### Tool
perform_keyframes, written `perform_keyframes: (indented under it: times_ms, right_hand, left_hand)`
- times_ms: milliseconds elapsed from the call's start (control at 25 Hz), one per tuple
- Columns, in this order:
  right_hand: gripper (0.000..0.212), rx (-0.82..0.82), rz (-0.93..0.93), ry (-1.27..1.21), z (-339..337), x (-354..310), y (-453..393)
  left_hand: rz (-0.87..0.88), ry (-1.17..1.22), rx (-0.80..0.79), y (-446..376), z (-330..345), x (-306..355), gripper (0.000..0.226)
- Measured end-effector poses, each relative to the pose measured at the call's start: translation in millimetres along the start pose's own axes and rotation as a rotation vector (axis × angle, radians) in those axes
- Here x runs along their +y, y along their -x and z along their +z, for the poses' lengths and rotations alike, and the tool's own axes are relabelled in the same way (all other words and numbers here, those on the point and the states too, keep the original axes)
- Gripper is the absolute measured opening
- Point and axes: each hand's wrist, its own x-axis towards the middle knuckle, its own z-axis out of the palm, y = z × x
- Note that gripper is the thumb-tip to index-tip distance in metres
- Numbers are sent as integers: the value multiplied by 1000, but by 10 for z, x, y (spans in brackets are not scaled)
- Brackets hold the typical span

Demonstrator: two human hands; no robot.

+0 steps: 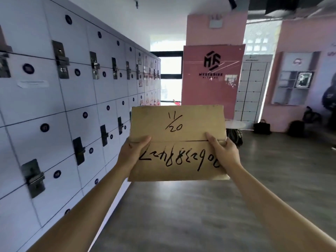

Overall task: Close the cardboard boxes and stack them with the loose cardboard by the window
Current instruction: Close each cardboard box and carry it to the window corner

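From the head camera, a closed cardboard box (178, 142) is carried in mid-air at arm's length, its two top flaps meeting along a centre seam and marked with black handwriting. The left hand (132, 151) grasps the box's left edge, thumb lying over the top near the seam; the right hand (223, 151) grasps the right edge the same way. White lockers (63, 106) line the wall on the left. Ahead stand a window (171, 77) and a pink panel (212, 75) bearing a logo, above a grey wooden floor (200, 215).
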Motion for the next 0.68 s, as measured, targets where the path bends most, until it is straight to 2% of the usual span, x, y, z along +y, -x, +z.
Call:
perform_keyframes:
  times_ms: [120, 360, 560, 680]
  right_hand:
    - [63, -1, -21, -8, 305, 39, -785]
    - [65, -16, -39, 6, 1163, 107, -2036]
    - [58, 22, -37, 0, 1850, 211, -2951]
    - [65, 58, -27, -2, 2275, 210, -3580]
  left_hand:
    - [18, -6, 15, -805, 219, -93, 77]
    - [8, -18, 70, -2275, 242, -355, 75]
    - [27, -13, 3, -3529, 355, -666, 81]
    - [22, 10, -50, -4405, 431, -766, 66]
